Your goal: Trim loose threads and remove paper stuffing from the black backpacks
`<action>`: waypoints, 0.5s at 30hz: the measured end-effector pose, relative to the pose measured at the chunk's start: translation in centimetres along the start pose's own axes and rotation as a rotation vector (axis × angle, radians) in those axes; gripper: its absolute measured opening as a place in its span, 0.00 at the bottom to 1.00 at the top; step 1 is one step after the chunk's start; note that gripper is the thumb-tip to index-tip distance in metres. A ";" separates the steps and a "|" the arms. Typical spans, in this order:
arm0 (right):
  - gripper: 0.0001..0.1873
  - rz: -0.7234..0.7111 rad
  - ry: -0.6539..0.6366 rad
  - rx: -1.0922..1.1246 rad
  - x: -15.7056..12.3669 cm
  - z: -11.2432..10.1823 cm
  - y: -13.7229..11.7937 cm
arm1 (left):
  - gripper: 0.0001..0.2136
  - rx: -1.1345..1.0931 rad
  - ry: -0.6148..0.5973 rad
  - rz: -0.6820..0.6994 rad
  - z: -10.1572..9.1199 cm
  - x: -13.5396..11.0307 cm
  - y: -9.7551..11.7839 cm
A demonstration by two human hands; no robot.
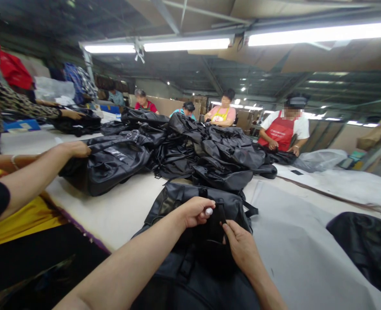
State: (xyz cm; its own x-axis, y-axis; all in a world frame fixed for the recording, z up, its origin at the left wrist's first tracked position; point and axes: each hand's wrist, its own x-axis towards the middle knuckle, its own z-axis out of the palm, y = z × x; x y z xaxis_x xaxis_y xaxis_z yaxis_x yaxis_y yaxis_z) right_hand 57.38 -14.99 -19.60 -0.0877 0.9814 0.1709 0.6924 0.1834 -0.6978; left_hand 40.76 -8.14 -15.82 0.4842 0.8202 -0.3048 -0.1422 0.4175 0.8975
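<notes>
A black backpack (190, 280) of smooth, leather-like material lies in front of me, its far end on the table. My left hand (196, 213) is closed over its upper part, around a small object with a white rounded end (209, 211); the rest of that object is hidden in the fist. Just to the right, my right hand (240, 243) pinches the edge of a black strap or flap on the backpack between thumb and fingers. Which of the two it is, I cannot tell. A loose black strap (251, 209) sticks out at the bag's right side.
Black bags (209, 146) are heaped across the middle of the white table (138, 202). Another black bag (367, 249) lies at the right. At left, a co-worker's hand (78, 149) grips a bag. Several people work around the table. Clear plastic (322, 159) lies at the far right.
</notes>
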 end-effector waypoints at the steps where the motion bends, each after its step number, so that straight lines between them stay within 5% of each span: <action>1: 0.18 0.011 0.013 -0.012 0.2 0.0 0.0 | 0.06 0.030 0.017 0.018 0.1 0.0 0.0; 8: 0.15 0.049 0.033 0.015 2.2 -0.3 -0.5 | 0.08 0.354 0.098 0.136 1.2 -1.6 -1.4; 15: 0.19 0.100 0.232 -0.017 3.6 -0.6 -2.4 | 0.11 1.282 0.405 0.579 2.8 -4.8 -2.1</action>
State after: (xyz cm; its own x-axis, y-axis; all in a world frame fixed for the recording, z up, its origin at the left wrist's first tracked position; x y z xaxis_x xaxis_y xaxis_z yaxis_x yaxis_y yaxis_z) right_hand 55.82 -11.89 -16.89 0.1469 0.9549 0.2581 0.7017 0.0834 -0.7076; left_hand 41.15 -14.04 -15.37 0.3261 0.8906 0.3170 0.7255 -0.4508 0.5201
